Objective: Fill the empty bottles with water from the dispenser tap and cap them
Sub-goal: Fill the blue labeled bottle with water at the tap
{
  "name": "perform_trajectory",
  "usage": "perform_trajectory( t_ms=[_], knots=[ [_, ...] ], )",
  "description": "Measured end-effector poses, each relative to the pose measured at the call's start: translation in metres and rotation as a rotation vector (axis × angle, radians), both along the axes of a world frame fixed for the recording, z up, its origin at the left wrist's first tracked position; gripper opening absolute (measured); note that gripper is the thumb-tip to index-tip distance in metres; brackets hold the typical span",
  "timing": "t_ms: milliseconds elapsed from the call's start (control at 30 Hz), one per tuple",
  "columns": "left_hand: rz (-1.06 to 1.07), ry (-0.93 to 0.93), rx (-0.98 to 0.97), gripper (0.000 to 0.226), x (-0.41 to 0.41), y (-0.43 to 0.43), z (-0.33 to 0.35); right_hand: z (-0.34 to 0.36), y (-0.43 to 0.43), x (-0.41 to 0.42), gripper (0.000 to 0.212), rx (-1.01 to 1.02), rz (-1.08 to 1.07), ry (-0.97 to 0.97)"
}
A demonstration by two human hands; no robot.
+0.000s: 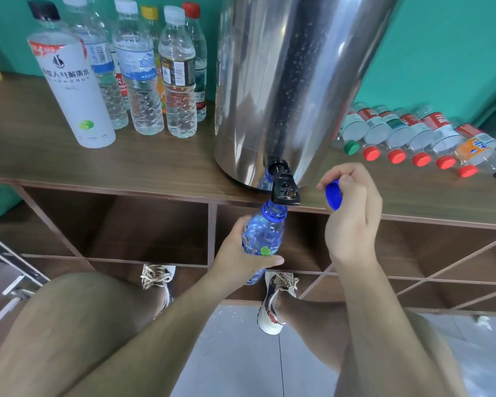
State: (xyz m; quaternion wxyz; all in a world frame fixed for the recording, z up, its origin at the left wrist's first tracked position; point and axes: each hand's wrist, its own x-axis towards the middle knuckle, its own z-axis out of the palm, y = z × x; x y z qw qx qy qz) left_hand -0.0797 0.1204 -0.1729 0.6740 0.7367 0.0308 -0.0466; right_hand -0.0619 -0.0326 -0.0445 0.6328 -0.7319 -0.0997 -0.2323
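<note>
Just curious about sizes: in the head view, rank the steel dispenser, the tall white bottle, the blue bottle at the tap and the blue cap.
Largest to smallest:
1. steel dispenser
2. tall white bottle
3. blue bottle, partly hidden by the left hand and nearer the camera
4. blue cap, in the right hand

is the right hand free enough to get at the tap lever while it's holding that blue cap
Probably yes: the right hand pinches the blue cap just beside the black tap, nothing between them. With fingers busy on the cap, a knuckle may have to push.
</note>
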Motion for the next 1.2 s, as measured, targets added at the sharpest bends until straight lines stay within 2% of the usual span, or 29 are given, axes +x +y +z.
perform_trajectory(
  t_ms=[133, 300, 433, 467, 667, 767, 867, 1067, 1133, 1200],
  knots=[
    [0.011, 0.004, 0.013, 0.082, -0.002, -0.002, 0.002, -0.014, -0.001, 0.002, 0.028, 0.04, 0.077, 0.098],
    [0.029, -0.001, 0.024, 0.081, -0.002, -0.003, 0.006, -0.022, -0.006, 0.007, 0.023, 0.084, 0.162, 0.102],
    [0.03, 0.007, 0.036, 0.082, -0.002, -0.002, 0.007, -0.025, -0.021, 0.015, 0.009, 0.087, 0.14, 0.113],
    [0.029, 0.01, 0.039, 0.081, -0.002, -0.002, 0.007, -0.027, -0.027, 0.017, 0.007, 0.072, 0.132, 0.127],
    [0.023, 0.025, 0.072, 0.078, -0.002, -0.005, 0.011, -0.039, -0.054, 0.032, 0.03, -0.092, -0.03, 0.273],
    [0.025, 0.028, 0.073, 0.078, -0.002, -0.005, 0.011, -0.043, -0.056, 0.039, 0.033, -0.191, -0.107, 0.244],
    [0.031, 0.028, 0.078, 0.077, -0.002, -0.006, 0.01, -0.043, -0.056, 0.042, 0.026, -0.344, -0.204, 0.276],
    [0.03, 0.028, 0.081, 0.079, -0.002, -0.005, 0.011, -0.05, -0.06, 0.048, 0.031, -0.393, -0.208, 0.39],
    [0.026, 0.024, 0.079, 0.079, -0.003, -0.005, 0.011, -0.051, -0.059, 0.049, 0.037, -0.439, -0.209, 0.376],
    [0.028, 0.021, 0.075, 0.078, -0.003, -0.005, 0.011, -0.044, -0.053, 0.045, 0.039, -0.469, -0.237, 0.27]
  ],
)
